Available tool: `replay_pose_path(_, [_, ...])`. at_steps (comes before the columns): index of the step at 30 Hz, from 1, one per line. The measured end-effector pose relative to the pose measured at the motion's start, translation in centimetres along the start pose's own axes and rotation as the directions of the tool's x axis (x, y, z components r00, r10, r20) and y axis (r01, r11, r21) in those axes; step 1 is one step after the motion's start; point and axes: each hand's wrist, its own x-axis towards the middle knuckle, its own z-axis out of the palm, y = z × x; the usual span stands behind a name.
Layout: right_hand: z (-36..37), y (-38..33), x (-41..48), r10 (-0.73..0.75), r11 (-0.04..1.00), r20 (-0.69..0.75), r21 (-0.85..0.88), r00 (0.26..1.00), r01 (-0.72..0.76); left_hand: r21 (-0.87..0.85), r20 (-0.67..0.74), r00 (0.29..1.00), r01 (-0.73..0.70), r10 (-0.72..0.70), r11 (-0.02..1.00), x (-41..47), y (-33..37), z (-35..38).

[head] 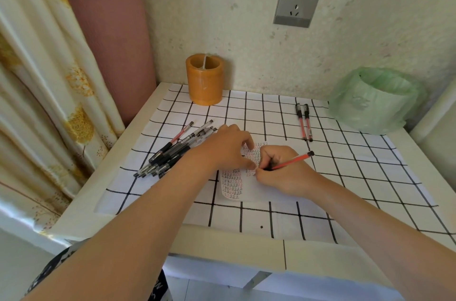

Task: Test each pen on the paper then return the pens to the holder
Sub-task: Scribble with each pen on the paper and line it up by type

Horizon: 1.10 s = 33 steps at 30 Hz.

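Gripping a red pen [293, 159] in a writing hold, the right hand [283, 172] presses the tip to the paper [249, 189], its fingers curled tight around the barrel, whose capped end points up and to the right. The left hand [229, 150] lies flat on the upper part of the same sheet, fingers spread a little and bent, holding nothing, thumb tip close to the right hand's knuckles. Rows of small red and black marks cover the paper's left side. Just left of the left wrist, a loose heap of pens [172, 152], mostly black, lies on the checked cloth [345, 177] that covers the counter [222, 244]. Two more red pens [304, 121] lie side by side, well apart to the right. An orange cylindrical pen holder [206, 79] stands against the wall at the back, and a green-bagged bin [377, 100] sits in the right rear corner.
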Motion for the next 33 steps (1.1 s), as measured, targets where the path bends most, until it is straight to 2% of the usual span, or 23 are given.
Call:
replay_pose_path(14, [0.18,-0.1,-0.19,-0.006,1.0,-0.051,-0.003,0.999,0.006,-0.011,-0.006,1.0,0.001,-0.001,1.0,-0.03,0.04,0.06])
replay_pose_path(33, [0.08,-0.15,-0.11,0.017,1.0,-0.001,-0.006,1.0,-0.017,-0.009,-0.015,1.0,0.007,-0.007,1.0,-0.25,0.2,0.01])
